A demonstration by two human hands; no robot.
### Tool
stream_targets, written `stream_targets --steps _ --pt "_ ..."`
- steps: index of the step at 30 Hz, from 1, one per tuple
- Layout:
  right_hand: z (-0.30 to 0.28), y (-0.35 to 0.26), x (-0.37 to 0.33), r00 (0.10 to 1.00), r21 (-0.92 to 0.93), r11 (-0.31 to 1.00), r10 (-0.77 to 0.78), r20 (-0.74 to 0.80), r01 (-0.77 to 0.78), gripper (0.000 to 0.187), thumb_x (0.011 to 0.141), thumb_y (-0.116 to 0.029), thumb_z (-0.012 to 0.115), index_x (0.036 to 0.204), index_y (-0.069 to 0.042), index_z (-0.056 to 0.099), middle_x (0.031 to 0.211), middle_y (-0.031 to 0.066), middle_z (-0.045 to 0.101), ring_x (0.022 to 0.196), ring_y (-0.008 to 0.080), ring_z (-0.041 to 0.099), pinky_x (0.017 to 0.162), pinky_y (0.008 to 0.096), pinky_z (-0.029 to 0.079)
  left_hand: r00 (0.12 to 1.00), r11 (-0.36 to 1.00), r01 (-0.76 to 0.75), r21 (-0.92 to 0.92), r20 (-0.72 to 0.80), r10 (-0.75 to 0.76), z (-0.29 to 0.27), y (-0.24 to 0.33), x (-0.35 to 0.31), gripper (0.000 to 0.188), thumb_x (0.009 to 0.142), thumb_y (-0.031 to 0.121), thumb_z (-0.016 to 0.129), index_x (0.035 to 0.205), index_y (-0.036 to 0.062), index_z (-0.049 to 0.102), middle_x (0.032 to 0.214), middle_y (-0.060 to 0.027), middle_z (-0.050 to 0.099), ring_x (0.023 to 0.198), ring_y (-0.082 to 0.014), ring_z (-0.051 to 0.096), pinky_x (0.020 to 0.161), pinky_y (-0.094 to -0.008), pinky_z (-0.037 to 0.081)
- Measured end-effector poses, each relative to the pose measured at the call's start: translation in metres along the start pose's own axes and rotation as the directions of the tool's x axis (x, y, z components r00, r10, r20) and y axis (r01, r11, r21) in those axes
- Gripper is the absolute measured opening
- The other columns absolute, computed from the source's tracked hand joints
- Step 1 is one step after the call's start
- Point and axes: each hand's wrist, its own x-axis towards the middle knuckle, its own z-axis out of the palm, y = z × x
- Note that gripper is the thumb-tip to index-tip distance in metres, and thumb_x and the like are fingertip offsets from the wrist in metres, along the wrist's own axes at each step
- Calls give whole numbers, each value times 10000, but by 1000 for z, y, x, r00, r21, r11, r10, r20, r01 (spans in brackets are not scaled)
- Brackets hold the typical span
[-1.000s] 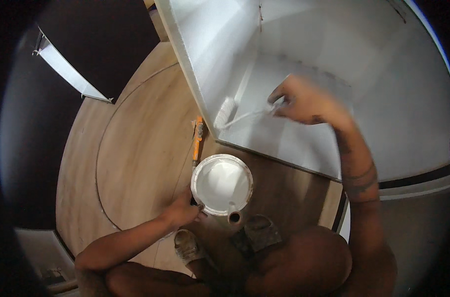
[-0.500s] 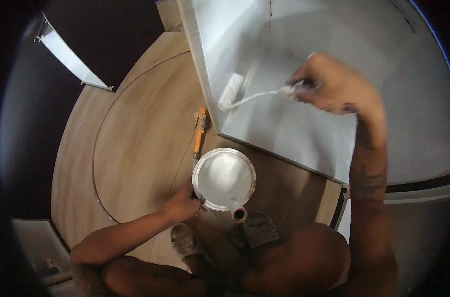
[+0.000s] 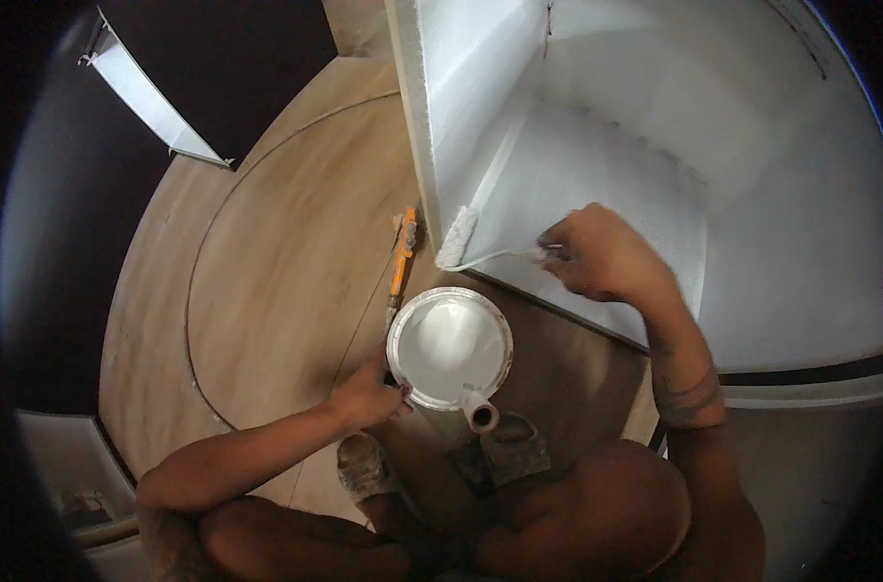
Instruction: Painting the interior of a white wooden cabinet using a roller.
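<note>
My right hand (image 3: 602, 254) is closed round the handle of a small paint roller with a thin wire frame. The white, fluffy roller sleeve (image 3: 459, 238) rests at the lower inner corner of a white-painted cabinet-like box (image 3: 597, 194), beside its left panel. Close to my legs stands a round bucket (image 3: 450, 294) holding white paint (image 3: 446, 344). My left hand (image 3: 369, 393) grips the bucket's left rim, its fingers partly hidden. A hollow, paint-smeared tube (image 3: 481, 415) sticks out over the bucket's near rim.
An orange-handled tool (image 3: 404, 254) lies on the wood-look floor (image 3: 277, 242) beside the box's left panel. A thin cable (image 3: 188, 320) curves across that floor. My feet, in worn footwear (image 3: 364, 466), are just below the bucket. A white strip-like panel (image 3: 155, 107) stands at far left.
My right hand has moved down and a little left, nearer the bucket, and the roller has come down along the panel to the box's front corner. The left hand keeps its hold.
</note>
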Motion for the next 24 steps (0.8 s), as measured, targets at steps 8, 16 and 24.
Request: stream_targets --steps 8,16,24 --pt "43 7 4 995 19 995 102 -10 -101 192 836 -217 666 835 -31 716 785 200 679 769 405 664 737 474 540 998 999 -26 39 52 24 -1 9 -5 662 956 -23 526 1536 79 223 1152 -177 642 908 -212 689 735 -339 592" --pt "24 -3 -8 989 40 999 -4 -149 10 220 801 -129 713 1001 -45 748 821 208 694 785 389 678 783 423 555 998 999 10 50 57 -13 0 4 0 664 967 7 529 1541 77 202 1146 -183 640 904 -217 692 739 -343 591" --pt "-81 -38 -100 676 320 925 102 -730 206 214 834 -75 769 1018 -7 684 1007 108 726 808 169 693 712 332 544 999 1000 28 0 32 -28 -2 -7 3 676 966 -6 524 1545 86 188 1148 -192 630 907 -226 693 717 -353 594"
